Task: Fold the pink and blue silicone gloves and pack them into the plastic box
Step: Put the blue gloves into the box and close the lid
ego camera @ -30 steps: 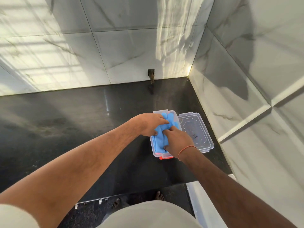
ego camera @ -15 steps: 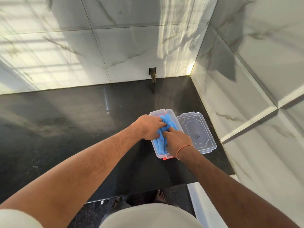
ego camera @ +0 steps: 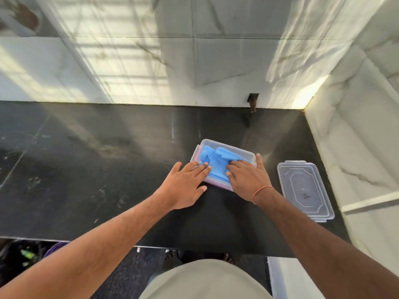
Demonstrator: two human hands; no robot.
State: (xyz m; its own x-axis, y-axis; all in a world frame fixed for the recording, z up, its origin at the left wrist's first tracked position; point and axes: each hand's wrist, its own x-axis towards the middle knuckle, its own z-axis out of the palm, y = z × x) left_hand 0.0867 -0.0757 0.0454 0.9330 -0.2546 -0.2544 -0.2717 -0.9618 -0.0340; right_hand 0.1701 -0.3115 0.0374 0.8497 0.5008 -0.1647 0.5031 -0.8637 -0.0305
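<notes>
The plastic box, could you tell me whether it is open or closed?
Open: its lid lies apart on the countertop, right of the plastic box.

Just right of the frame's centre, the clear plastic box (ego camera: 223, 147) sits open. The folded blue glove (ego camera: 216, 164) fills its top, rumpled. Beneath it, only a pink glove (ego camera: 218, 184) edge shows through the near wall.

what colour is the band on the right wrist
Orange-red, a thin band seen in the head view.
</notes>
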